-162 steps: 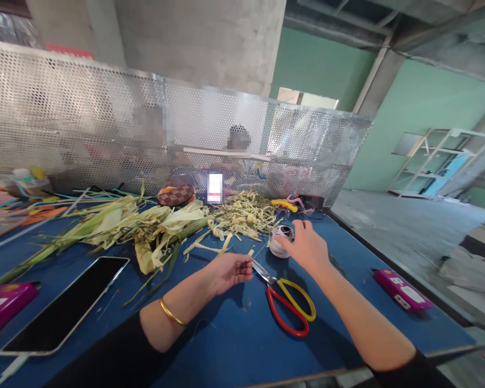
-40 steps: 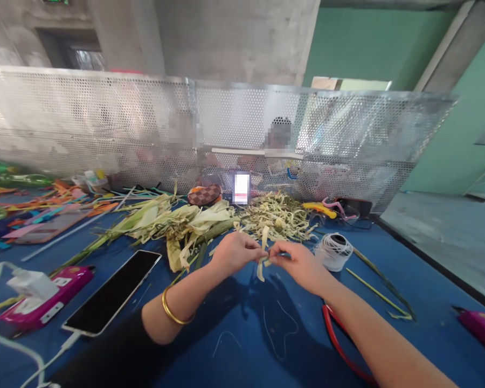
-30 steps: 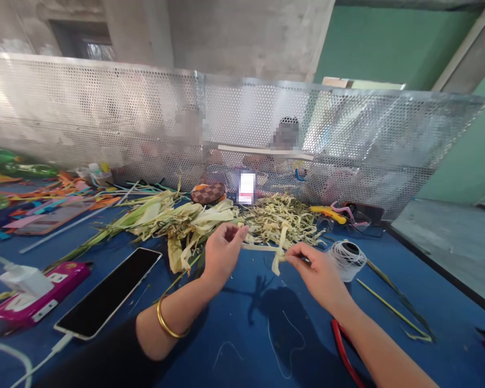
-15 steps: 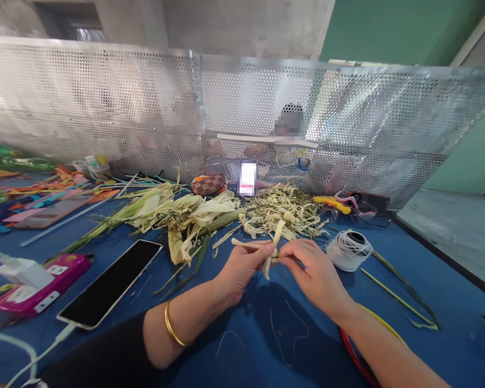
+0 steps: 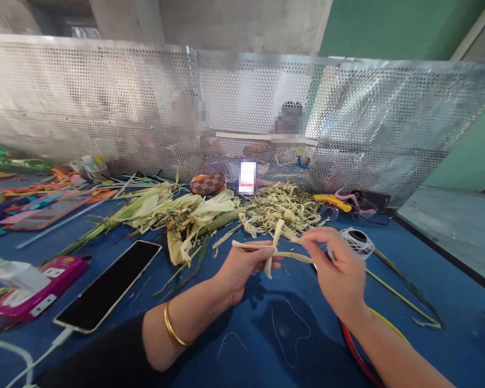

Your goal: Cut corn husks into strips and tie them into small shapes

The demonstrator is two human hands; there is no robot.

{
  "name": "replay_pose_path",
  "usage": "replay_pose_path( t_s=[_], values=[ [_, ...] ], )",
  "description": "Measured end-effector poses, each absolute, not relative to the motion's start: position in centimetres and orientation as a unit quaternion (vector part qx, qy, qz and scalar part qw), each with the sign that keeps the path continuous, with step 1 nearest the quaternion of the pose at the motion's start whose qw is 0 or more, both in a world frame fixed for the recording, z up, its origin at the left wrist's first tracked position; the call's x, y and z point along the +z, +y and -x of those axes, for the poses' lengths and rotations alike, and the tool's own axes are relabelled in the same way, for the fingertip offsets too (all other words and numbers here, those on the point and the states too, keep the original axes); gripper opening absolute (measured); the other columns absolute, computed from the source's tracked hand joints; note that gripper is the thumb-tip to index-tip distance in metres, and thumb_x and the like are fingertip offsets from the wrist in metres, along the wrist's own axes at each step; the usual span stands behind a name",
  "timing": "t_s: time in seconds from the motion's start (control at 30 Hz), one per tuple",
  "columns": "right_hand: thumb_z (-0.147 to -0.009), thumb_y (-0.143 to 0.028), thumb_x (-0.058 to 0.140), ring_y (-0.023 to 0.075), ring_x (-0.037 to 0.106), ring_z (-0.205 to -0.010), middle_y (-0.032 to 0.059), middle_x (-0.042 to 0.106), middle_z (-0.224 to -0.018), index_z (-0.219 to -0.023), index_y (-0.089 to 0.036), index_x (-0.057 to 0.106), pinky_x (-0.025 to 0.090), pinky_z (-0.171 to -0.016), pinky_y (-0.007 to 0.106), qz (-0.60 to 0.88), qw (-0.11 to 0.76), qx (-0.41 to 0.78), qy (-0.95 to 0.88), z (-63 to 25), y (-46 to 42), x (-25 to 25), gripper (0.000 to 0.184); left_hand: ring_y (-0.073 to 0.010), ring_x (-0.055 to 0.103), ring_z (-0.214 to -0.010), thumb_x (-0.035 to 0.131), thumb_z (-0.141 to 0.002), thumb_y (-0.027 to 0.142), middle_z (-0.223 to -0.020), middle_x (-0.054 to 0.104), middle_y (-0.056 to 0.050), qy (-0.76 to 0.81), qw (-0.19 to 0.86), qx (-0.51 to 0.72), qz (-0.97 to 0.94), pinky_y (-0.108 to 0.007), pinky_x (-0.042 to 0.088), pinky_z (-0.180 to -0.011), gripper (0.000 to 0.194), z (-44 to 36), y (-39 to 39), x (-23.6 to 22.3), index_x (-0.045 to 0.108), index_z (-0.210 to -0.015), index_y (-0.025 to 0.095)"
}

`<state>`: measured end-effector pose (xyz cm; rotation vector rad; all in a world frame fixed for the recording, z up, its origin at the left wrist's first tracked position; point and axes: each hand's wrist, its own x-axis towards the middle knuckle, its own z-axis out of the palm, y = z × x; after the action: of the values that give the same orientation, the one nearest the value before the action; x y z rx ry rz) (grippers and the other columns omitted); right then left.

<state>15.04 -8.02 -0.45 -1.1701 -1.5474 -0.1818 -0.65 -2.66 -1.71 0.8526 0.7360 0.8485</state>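
Pale strips of corn husk (image 5: 278, 230) cross each other in front of me, held above the blue table. My left hand (image 5: 246, 264) is closed, pinching them at the crossing between thumb and fingers; ends stick out upward, downward and to the left. One husk strip (image 5: 293, 256) runs out to the right, its far end meeting my right hand (image 5: 339, 267). The right fingers are curled together around that end, though the exact grip is partly hidden. Just behind the right hand stands a spool of white thread (image 5: 358, 242), partly covered by it.
Corn husks (image 5: 181, 207) and a pile of shredded husk (image 5: 285, 207) lie ahead. To the left are a phone (image 5: 109, 285), a magenta power strip (image 5: 36, 285) and coloured strips (image 5: 48, 194). Yellow-handled scissors (image 5: 333, 202) lie at the back right, before a perforated metal partition (image 5: 145, 108).
My right hand has moved away to the right from the crossing, and a strip now shows stretched between the hands. My left hand keeps its place and hold.
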Motion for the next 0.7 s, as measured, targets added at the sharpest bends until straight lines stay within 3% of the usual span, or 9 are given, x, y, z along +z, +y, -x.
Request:
replay_pose_path(
  t_s=[0.1, 0.2, 0.3, 0.7],
  values=[
    [-0.085, -0.022, 0.057, 0.0155, 0.055, -0.07, 0.0006, 0.061, -0.076, -0.076, -0.022, 0.061, 0.044, -0.064, 0.028, 0.518, 0.623, -0.051, -0.584, -13.6, -8.8, -0.4, 0.01, -0.0197, 0.069, -0.069, 0.078, -0.064, 0.021, -0.08, 0.073, -0.013, 0.324, 0.768, 0.412, -0.369, -0.032, 0.053, -0.073, 0.031, 0.1, -3.0, -2.2, 0.068, -0.091, 0.009],
    [-0.084, -0.025, 0.058, 0.0143, 0.054, -0.065, -0.0001, 0.06, -0.073, -0.075, -0.022, 0.062, 0.044, -0.058, 0.026, 0.54, 0.6, 0.07, -0.586, -12.2, -9.2, -0.8, 0.011, -0.0191, 0.068, -0.068, 0.081, -0.06, 0.023, -0.078, 0.073, -0.01, 0.296, 0.769, 0.439, -0.358, -0.031, 0.053, -0.071, 0.031, -0.2, -3.4, -2.3, 0.069, -0.086, 0.011],
    [-0.081, -0.029, 0.06, 0.0152, 0.055, -0.065, 0.0007, 0.058, -0.073, -0.072, -0.021, 0.063, 0.045, -0.059, 0.028, 0.553, 0.592, 0.151, -0.567, -11.7, -8.8, -1.5, 0.012, -0.0171, 0.067, -0.065, 0.082, -0.058, 0.025, -0.075, 0.072, -0.007, 0.293, 0.76, 0.45, -0.366, -0.029, 0.051, -0.067, 0.033, -0.3, -3.6, -2.2, 0.07, -0.085, 0.011],
    [-0.076, -0.034, 0.065, 0.0157, 0.055, -0.063, 0.0007, 0.058, -0.068, -0.072, -0.02, 0.063, 0.047, -0.058, 0.028, 0.569, 0.603, 0.235, -0.507, -12.5, -7.9, -2.2, 0.015, -0.0173, 0.066, -0.07, 0.08, -0.061, 0.028, -0.082, 0.073, -0.008, 0.264, 0.753, 0.445, -0.407, -0.031, 0.05, -0.075, 0.036, -0.2, -4.1, -2.4, 0.071, -0.09, 0.011]
  ],
)
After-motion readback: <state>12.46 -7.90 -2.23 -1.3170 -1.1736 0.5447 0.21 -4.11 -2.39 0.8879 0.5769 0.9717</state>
